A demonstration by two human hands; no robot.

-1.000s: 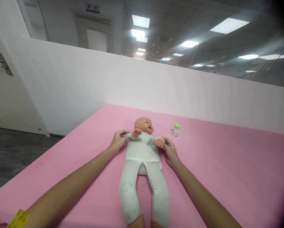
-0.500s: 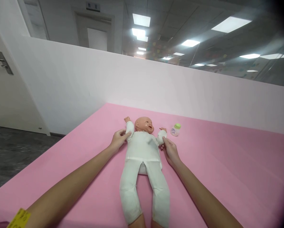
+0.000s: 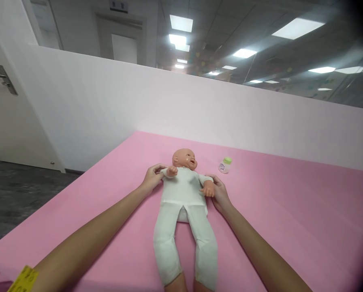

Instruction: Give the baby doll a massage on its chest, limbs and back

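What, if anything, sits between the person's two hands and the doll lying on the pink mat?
Nothing visible does. The left hand already grips the doll at one upper arm and the right hand grips the other arm. The small green-capped bottle stands apart on the pink mat, beyond the right hand.

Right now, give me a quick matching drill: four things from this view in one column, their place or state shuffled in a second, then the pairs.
Things:
1. doll
2. bottle
3. left hand
4. right hand

Places or states:
A. stands alone on the mat, green cap up
B. holds the doll's arm on the bottle's side
C. lies on its back in white clothes
D. holds the doll's arm on the door's side

Pairs: 1-C, 2-A, 3-D, 4-B
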